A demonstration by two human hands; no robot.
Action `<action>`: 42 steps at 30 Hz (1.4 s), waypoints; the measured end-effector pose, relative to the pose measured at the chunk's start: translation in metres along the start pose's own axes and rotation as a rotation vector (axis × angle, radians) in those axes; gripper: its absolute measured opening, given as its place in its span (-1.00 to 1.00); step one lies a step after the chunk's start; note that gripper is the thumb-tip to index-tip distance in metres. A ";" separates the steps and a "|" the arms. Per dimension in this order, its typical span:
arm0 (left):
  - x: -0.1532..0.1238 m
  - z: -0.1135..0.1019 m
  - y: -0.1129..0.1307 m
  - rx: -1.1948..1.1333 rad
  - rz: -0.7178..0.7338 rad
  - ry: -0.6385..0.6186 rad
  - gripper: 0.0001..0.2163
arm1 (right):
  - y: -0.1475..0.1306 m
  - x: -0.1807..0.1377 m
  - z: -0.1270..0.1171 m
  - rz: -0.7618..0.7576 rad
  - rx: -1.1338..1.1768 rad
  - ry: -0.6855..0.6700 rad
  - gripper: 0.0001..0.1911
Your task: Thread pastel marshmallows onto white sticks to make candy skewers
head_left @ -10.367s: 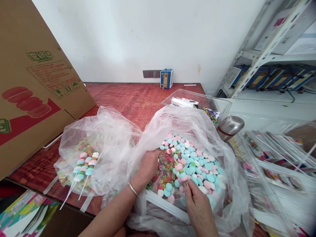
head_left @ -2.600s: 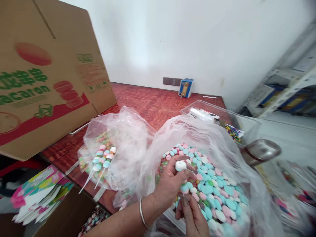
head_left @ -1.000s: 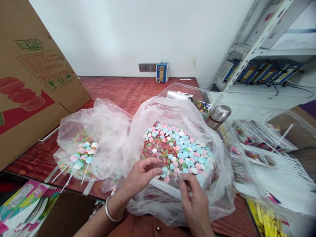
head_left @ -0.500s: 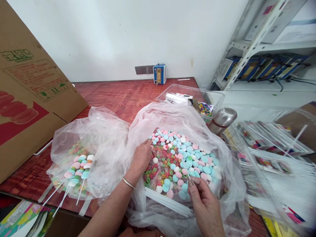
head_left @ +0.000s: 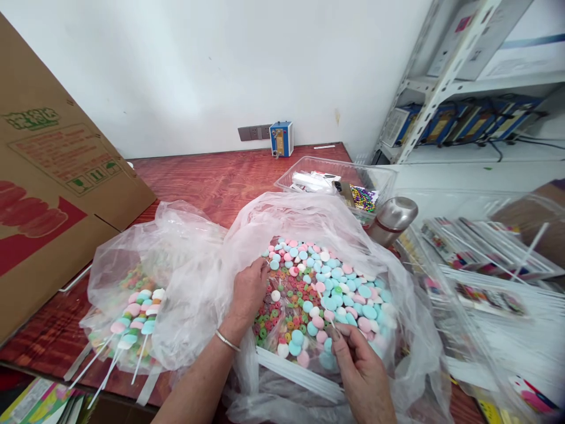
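Note:
My left hand [head_left: 248, 294], a bracelet at its wrist, reaches to the left edge of the candy pile. Its fingers are closed, and their tips hide whatever they hold. Between the thumb and fingers of my right hand [head_left: 364, 371] a thin white stick [head_left: 332, 322] points up over the pile. Pink, blue and white disc candies [head_left: 338, 277] lie heaped beside small coloured ring candies [head_left: 289, 297]. A cloudy plastic bag [head_left: 282, 215] spreads open around them. In front of the candies rests a bundle of white sticks [head_left: 300, 375].
Several candy skewers [head_left: 139, 318] lie at left on another plastic bag [head_left: 189, 277]. A cardboard box [head_left: 57, 159] stands at far left. Behind are a clear tray [head_left: 295, 171], a metal flask [head_left: 394, 221] and a small blue device [head_left: 281, 140]. Packaged sticks [head_left: 489, 294] lie at right.
The view has shifted slightly, so the whole scene sits a little lower and further left. Both hands stay at nearly the same places over the candies, the right still on the stick.

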State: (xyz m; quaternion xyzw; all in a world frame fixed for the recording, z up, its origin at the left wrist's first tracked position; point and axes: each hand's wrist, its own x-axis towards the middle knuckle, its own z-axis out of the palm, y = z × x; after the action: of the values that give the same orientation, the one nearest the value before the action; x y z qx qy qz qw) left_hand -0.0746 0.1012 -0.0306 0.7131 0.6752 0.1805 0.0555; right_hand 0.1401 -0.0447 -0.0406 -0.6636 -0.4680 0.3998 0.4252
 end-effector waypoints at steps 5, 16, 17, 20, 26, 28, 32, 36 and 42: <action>0.012 0.007 0.009 -0.125 0.087 0.075 -0.75 | -0.008 -0.004 0.005 0.028 0.063 0.059 -0.60; 0.010 0.018 0.009 -0.167 0.176 -0.083 -0.78 | -0.001 0.007 -0.004 0.004 0.020 -0.005 -0.62; 0.011 0.018 0.009 -0.152 0.156 -0.080 -0.79 | -0.001 0.007 -0.003 0.000 0.018 -0.010 -0.62; 0.014 0.019 0.010 -0.095 0.081 -0.082 -0.81 | -0.002 0.006 -0.001 -0.009 0.018 -0.029 -0.62; 0.013 0.015 0.016 -0.134 0.029 -0.084 -0.87 | -0.013 0.011 0.008 -0.039 0.097 -0.043 -0.63; 0.006 0.012 0.023 -0.265 0.044 -0.079 -0.86 | -0.021 0.019 0.015 -0.044 0.130 -0.032 -0.64; -0.021 0.001 0.046 -0.740 0.029 -0.198 -0.66 | -0.033 0.038 0.028 -0.077 0.242 0.025 -0.64; -0.046 -0.014 0.063 -1.191 -0.062 -0.419 -0.62 | -0.037 0.042 0.031 -0.093 0.300 0.010 -0.68; -0.058 -0.028 0.065 -1.461 -0.198 -0.598 -0.41 | -0.039 0.028 0.018 -0.166 0.208 -0.028 -0.76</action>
State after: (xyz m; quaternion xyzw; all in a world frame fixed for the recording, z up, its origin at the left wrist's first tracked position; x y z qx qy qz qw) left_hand -0.0241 0.0344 0.0058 0.4510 0.4027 0.3729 0.7038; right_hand 0.1194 -0.0069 -0.0128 -0.5692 -0.4831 0.4190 0.5168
